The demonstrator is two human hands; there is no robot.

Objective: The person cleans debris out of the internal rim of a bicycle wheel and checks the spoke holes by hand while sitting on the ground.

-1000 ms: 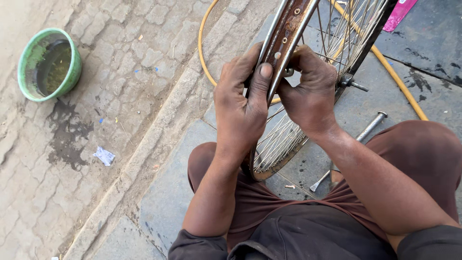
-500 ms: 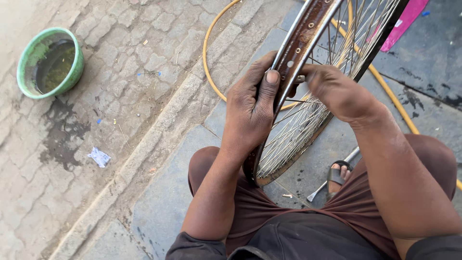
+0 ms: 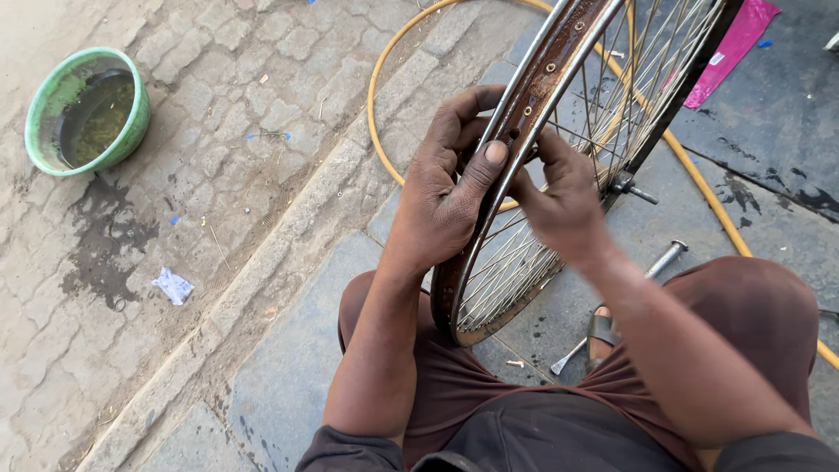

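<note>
the left hand (image 3: 446,197) is clamped on the rusty rim (image 3: 559,65), which stands between the knees, thumb pressed in its channel, while the right hand (image 3: 559,197) pinches the rim's edge, so the 2 grips could slip if it rolls.

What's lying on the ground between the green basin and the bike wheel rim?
Head view: between the green basin and the wheel rim lie cobbled paving, a stone kerb, and part of a yellow hose loop.
</note>
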